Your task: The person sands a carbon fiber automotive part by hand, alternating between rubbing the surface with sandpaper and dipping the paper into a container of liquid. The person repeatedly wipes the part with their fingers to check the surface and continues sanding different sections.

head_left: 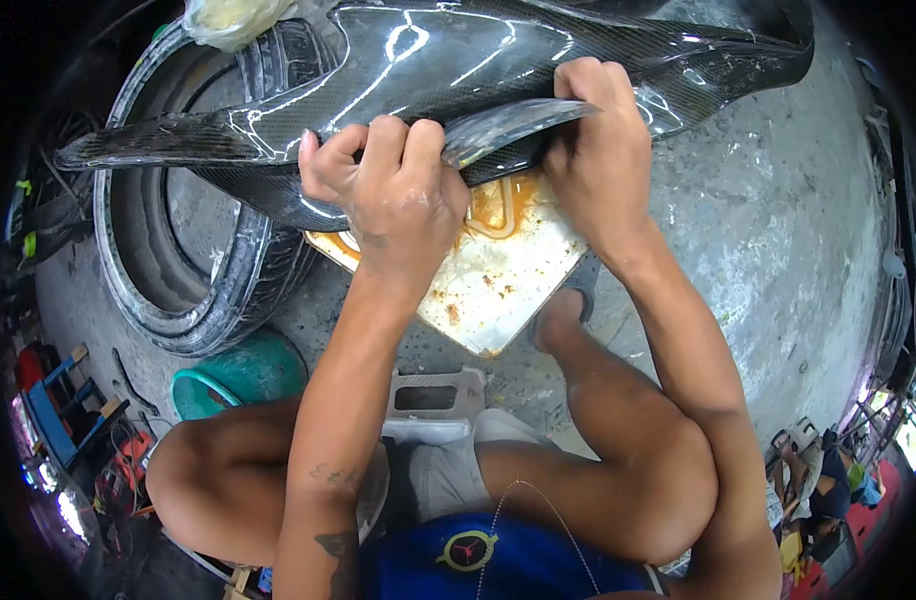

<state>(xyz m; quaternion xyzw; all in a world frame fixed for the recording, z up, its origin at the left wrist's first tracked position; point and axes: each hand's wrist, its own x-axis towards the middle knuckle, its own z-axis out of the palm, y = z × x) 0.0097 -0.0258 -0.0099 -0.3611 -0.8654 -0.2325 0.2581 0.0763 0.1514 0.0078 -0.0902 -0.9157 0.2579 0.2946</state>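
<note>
A glossy black carbon-fibre panel (448,55), curved like vehicle bodywork, spans the upper part of the head view. My left hand (393,190) is closed round its near edge, knuckles up, with the thumb side hidden. Further right, my right hand (608,150) also grips that edge, fingers curled over it. Between both hands a pale, scuffed lip (508,125) of the panel shows. Directly below lies a square, rust-stained metal tin (478,300) with brown residue and a pale looped piece (498,215) on top.
Left of the tin a worn tyre (243,290) lies on the concrete floor (738,260), partly under the panel. A green bucket (263,375) stands by my left knee. A grey-white plastic stool (433,395) is between my legs. Other people (828,480) are at the lower right.
</note>
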